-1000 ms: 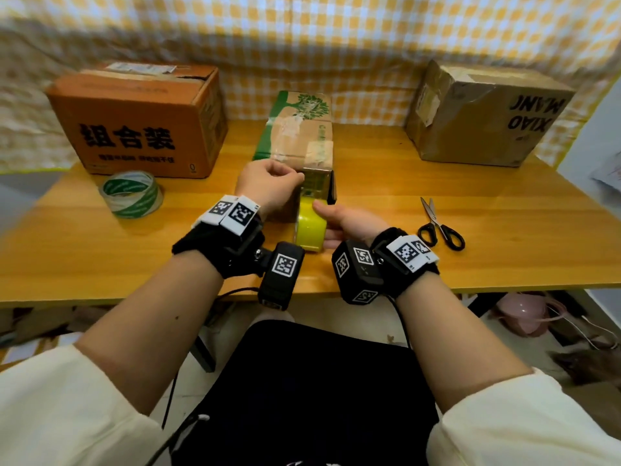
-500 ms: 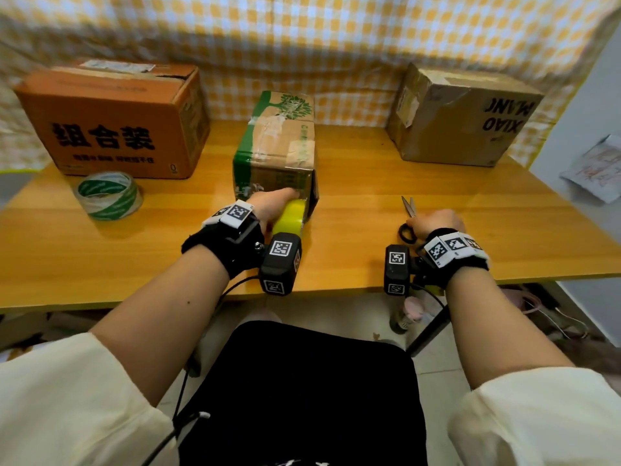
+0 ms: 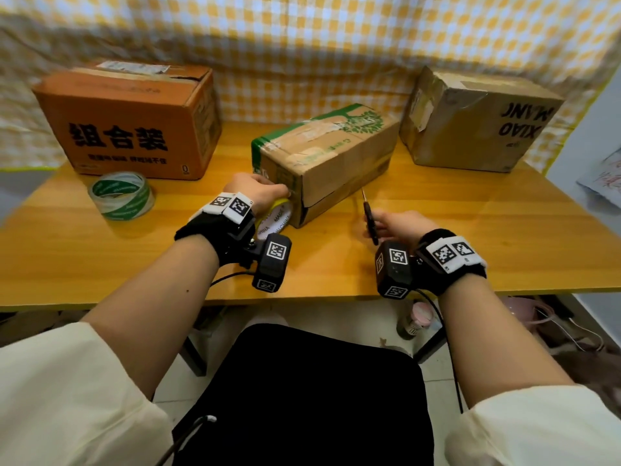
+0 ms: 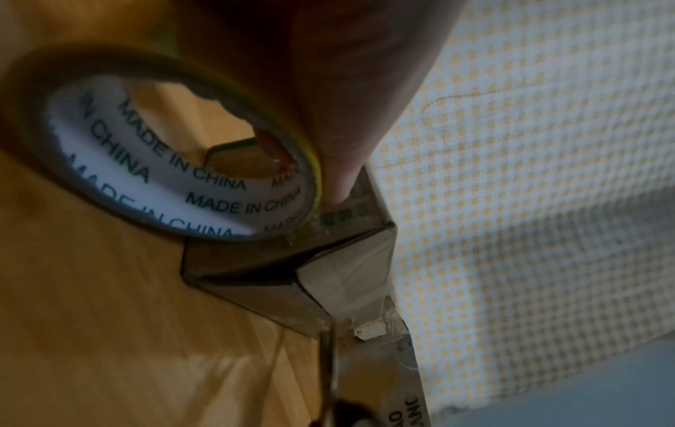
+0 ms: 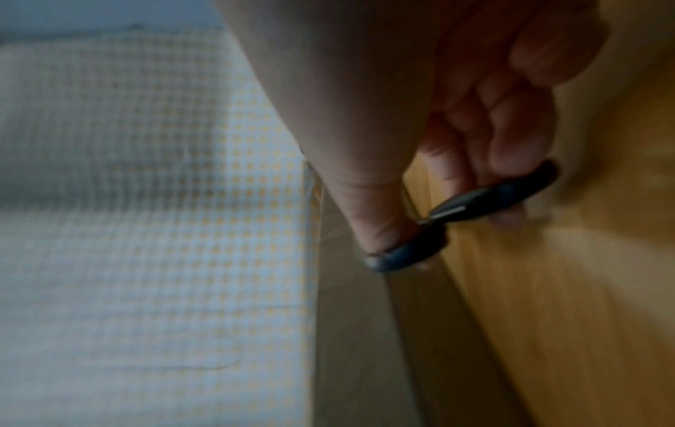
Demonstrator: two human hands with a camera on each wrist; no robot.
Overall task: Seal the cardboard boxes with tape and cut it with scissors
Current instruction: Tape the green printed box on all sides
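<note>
The right hand (image 3: 400,225) has thumb and fingers through the black loop handles of the steel scissors (image 3: 369,220), blades pointing at the green-printed brown cardboard box (image 3: 322,156) mid-table, while the left hand (image 3: 257,193) grips the yellow tape roll with its white printed core (image 3: 274,218) against that box's near end. The step looks like cutting: the blades must next reach the tape between roll and box, which no view shows plainly. All three boxes are closed, contents hidden.

Bare table (image 3: 437,230) lies right of the right fingers (image 3: 386,219). Middle box (image 3: 336,169) blocks just ahead of the left fingers (image 3: 268,188).
</note>
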